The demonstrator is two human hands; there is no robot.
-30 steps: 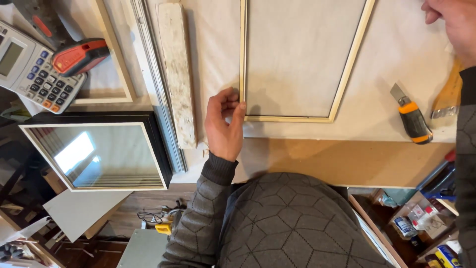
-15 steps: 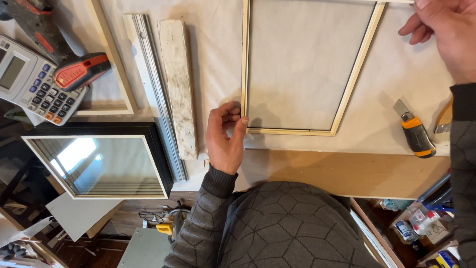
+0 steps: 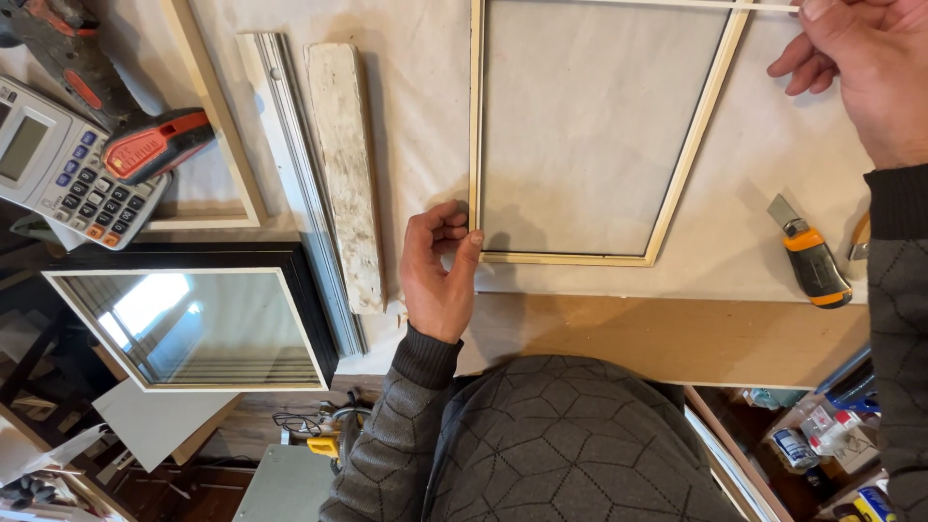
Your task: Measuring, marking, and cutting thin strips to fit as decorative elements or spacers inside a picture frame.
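Note:
A thin pale wooden frame lies flat on a white cloth-covered bench. My left hand pinches the frame's near left corner between thumb and fingers. My right hand is at the far right corner, its fingers closed on the end of the frame's thin far strip. A sheet of grey-white material lies inside the frame.
An orange utility knife lies right of the frame. A worn white block and a metal moulding lie to the left. Farther left sit a calculator, a red-handled tool, another wooden frame and a black framed mirror.
My right hand has come from the upper right onto the frame's far right corner. My left hand kept its place at the near left corner. The view has shifted slightly.

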